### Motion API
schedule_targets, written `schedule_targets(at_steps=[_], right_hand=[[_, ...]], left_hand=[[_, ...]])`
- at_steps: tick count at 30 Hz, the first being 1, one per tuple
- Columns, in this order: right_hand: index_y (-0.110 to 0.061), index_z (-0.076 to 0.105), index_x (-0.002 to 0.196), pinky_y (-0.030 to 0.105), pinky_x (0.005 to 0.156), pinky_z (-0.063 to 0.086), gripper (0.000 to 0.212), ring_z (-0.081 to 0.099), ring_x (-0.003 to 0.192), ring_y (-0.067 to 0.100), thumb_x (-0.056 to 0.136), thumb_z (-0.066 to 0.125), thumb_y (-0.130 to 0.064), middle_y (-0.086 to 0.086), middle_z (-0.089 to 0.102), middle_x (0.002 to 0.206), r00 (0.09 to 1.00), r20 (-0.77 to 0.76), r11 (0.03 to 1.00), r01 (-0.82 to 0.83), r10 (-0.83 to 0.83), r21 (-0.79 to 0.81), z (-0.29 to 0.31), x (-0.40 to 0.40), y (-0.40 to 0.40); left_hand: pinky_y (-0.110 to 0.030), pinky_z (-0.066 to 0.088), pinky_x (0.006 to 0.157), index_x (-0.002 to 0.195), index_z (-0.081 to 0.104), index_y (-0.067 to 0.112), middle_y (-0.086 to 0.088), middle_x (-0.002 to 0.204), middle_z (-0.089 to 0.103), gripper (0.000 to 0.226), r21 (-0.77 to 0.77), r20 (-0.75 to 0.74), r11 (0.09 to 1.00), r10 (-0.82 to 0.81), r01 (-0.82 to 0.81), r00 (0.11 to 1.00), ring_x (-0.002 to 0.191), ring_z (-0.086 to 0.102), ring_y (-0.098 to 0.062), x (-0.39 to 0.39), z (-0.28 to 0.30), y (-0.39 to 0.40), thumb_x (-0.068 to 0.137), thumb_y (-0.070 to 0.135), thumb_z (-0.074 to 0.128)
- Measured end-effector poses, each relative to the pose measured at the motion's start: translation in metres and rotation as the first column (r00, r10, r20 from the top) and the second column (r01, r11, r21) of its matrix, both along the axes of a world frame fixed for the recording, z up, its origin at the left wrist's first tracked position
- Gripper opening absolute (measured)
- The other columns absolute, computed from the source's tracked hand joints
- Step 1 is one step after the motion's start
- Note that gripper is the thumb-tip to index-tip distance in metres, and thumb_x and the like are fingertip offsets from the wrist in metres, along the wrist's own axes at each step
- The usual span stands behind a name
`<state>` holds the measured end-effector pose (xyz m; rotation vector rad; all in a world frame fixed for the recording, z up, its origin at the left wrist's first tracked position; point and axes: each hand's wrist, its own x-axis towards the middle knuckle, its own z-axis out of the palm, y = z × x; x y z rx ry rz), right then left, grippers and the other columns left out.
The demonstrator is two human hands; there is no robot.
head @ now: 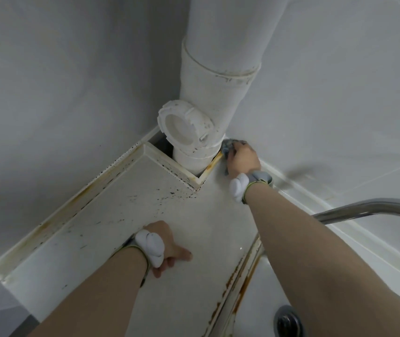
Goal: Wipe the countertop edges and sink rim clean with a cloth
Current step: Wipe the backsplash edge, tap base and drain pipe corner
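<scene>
Cloth (230,145) looks soft and floppy, bunched under the right hand (242,158) whose curled fingers grip it; left hand (169,249) loosely curled, holding nothing.

R arm reached far fwd, nearly straight, forearm bare, white wrist device + band on wrist. Right hand (242,156) was knuckles-up, fingers curled round a grey cloth (230,145). L arm bent nearer body; left hand (169,246) rested palm-down, fingers partly curled, same wrist device.
</scene>
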<state>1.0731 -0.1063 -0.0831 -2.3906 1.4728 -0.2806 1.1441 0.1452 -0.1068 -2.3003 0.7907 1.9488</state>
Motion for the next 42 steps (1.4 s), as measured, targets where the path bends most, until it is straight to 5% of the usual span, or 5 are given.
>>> schedule_targets(at_steps=[10,18,23,37,42], right_hand=[[-0.024,0.026,0.149,0.03,0.077,0.04,0.049,0.053,0.109,0.032,0.101,0.031,-0.024,0.015,0.045,0.135,0.981,0.136,0.97,0.108,-0.14,0.219,-0.028,0.009,0.027],[-0.018,0.058,0.079,0.028,0.054,0.04,0.022,0.056,0.071,0.028,0.09,0.04,-0.02,0.005,0.061,0.079,0.992,0.073,0.986,-0.115,0.107,0.12,-0.022,-0.033,0.072],[-0.017,0.058,0.076,0.024,0.056,0.039,0.023,0.049,0.064,0.018,0.093,0.042,-0.02,0.0,0.058,0.069,0.843,0.478,0.956,0.126,-0.245,0.266,0.005,-0.014,0.035],[-0.005,0.052,0.057,0.029,0.048,0.029,0.027,0.043,0.051,0.021,0.083,0.055,-0.012,0.005,0.05,0.052,0.953,0.302,0.991,-0.061,0.023,0.119,-0.005,-0.014,0.105],[-0.012,0.054,0.057,0.026,0.051,0.031,0.021,0.043,0.064,0.026,0.077,0.048,-0.006,0.009,0.05,0.06,0.928,0.289,0.952,0.159,-0.234,0.261,0.005,0.005,0.075]], left_hand=[[-0.018,0.04,0.036,0.057,0.056,0.009,0.001,0.035,0.053,0.05,-0.065,0.025,0.997,0.046,-0.044,0.999,0.031,0.052,-0.016,-0.004,0.01,0.002,0.076,0.049,0.078],[-0.016,0.036,0.033,0.055,0.052,0.01,0.001,0.033,0.049,0.05,-0.04,0.013,0.996,0.083,-0.082,0.996,0.026,0.047,-0.013,-0.008,0.012,0.001,0.08,0.046,0.075],[-0.019,0.043,0.042,0.058,0.058,0.008,-0.004,0.04,0.054,0.052,-0.023,0.046,0.999,0.039,-0.038,0.998,0.033,0.054,-0.019,-0.003,0.007,0.001,0.072,0.054,0.079],[-0.018,0.048,0.044,0.07,0.064,0.012,0.002,0.049,0.064,0.042,-0.094,0.088,0.995,-0.007,0.015,0.996,0.043,0.063,-0.014,0.003,0.004,0.001,0.074,0.051,0.078],[-0.021,0.043,0.047,0.054,0.055,0.012,-0.002,0.041,0.056,0.053,0.044,0.006,0.999,-0.022,0.022,1.0,0.037,0.056,-0.018,-0.001,-0.004,-0.002,0.074,0.057,0.075]])
